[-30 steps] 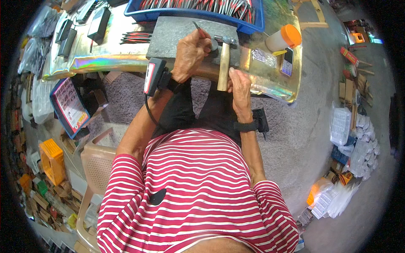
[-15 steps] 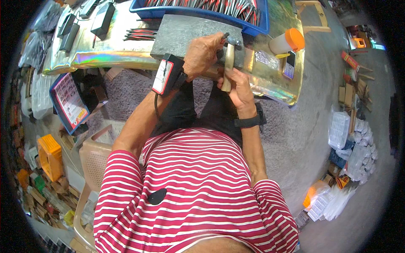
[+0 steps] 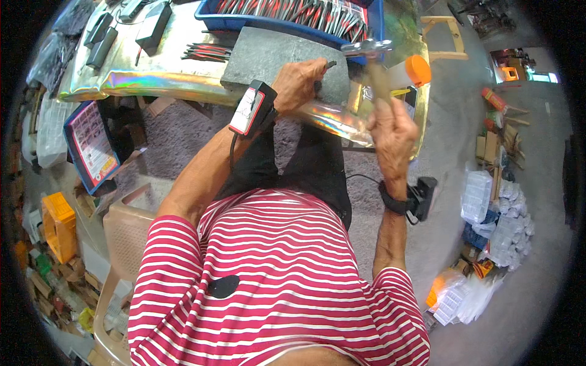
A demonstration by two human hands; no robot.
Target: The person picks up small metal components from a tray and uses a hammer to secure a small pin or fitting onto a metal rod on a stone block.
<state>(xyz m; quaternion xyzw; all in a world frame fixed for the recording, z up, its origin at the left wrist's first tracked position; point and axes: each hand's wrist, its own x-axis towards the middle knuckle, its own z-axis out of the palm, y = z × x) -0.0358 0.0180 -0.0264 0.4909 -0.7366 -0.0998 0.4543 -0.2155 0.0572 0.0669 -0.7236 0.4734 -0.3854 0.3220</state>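
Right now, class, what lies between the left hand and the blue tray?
In the head view, the grey slab lies between the left hand and the blue tray, its top showing.

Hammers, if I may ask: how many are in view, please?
1: the hammer in the right hand, its head overlapping the blue tray in this view; others may be hidden.
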